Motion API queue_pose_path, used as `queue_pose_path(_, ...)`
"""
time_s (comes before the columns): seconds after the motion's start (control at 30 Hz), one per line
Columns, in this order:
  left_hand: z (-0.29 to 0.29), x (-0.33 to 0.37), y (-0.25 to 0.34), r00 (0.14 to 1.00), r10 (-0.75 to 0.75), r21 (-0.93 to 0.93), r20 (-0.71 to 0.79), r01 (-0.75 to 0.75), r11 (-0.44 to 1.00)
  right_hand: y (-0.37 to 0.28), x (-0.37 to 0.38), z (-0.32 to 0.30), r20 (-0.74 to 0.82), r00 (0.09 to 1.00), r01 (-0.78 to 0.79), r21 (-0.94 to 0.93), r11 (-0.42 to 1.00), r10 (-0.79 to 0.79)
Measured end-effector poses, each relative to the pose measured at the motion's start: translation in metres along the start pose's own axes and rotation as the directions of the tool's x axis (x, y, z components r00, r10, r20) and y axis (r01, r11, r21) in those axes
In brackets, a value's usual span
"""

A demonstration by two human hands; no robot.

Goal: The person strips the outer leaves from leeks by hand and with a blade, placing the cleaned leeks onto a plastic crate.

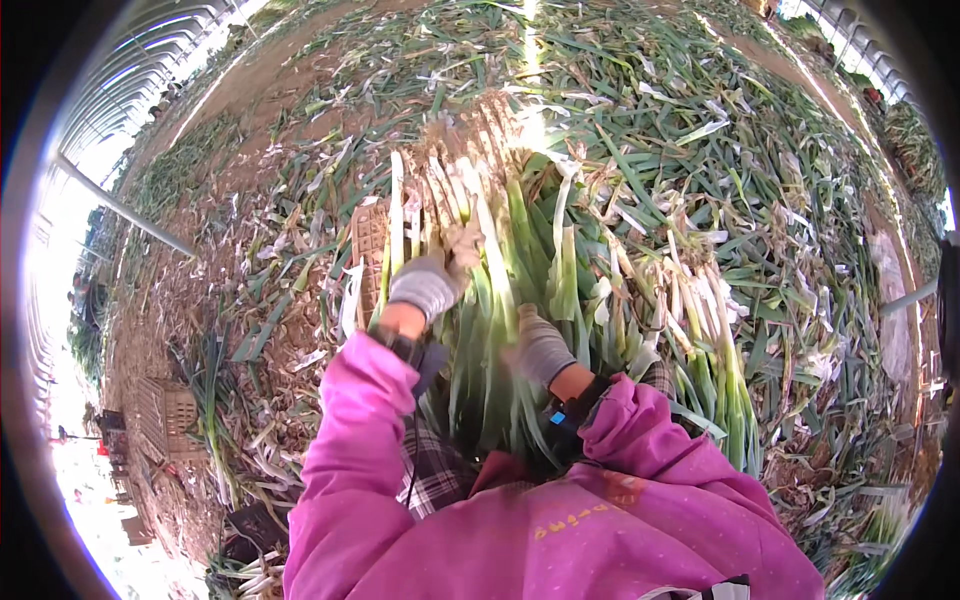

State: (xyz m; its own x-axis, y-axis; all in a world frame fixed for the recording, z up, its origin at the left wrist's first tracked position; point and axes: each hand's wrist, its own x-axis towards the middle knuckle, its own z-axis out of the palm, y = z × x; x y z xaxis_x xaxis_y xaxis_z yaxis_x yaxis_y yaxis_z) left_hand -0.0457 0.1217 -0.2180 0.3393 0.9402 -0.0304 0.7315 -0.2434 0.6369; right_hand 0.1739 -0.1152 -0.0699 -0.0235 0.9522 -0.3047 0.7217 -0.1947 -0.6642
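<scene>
A bundle of leeks (492,255) lies in front of me, roots pointing away and green leaves hanging toward my lap. My left hand (428,285), in a grey glove with a brownish, dirty finger side, is closed around leek stalks at the bundle's left. My right hand (542,348), in a matching glove, rests against the leaves at the lower middle, thumb pointing away from me. Its fingertips are blurred, so their grip does not show clearly. Beside the bundle's left edge, partly covered by the stalks, is a brown lattice crate (368,250).
More leeks (705,330) lie in a pile to my right. Cut leaves and peelings (680,140) cover much of the ground. Another lattice crate (165,418) and loose leeks (210,385) are at the left. A slanted pole (125,208) stands by the left side.
</scene>
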Motion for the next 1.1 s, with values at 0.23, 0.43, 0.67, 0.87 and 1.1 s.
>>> queue_pose_path(0.23, -0.082, -0.032, 0.196, 0.982, -0.169, 0.415, 0.089, 0.117, 0.902, 0.018, 0.0, 0.01, -0.166, 0.982, 0.066, -0.166, 0.984, -0.094)
queue_pose_path(0.43, -0.105, -0.014, 0.189, 0.957, -0.273, 0.377, 0.095, 0.219, 0.9, 0.003, -0.011, 0.007, 0.01, 0.999, 0.036, -0.001, 0.999, -0.036)
queue_pose_path(0.67, -0.125, -0.171, 0.217, 0.959, -0.186, 0.245, 0.215, 0.131, 0.96, 0.03, -0.003, -0.007, 0.008, 0.994, 0.099, 0.397, 0.912, -0.112)
queue_pose_path(0.87, -0.125, -0.242, 0.218, 0.956, -0.12, 0.267, 0.269, 0.045, 0.963, 0.016, -0.044, -0.107, -0.23, 0.927, 0.37, 0.688, 0.624, -0.296)
queue_pose_path(1.1, -0.11, -0.21, 0.238, 0.994, -0.03, 0.239, 0.107, 0.004, 0.971, 0.119, -0.121, -0.324, -0.788, 0.614, 0.401, 0.256, 0.88, -0.051)
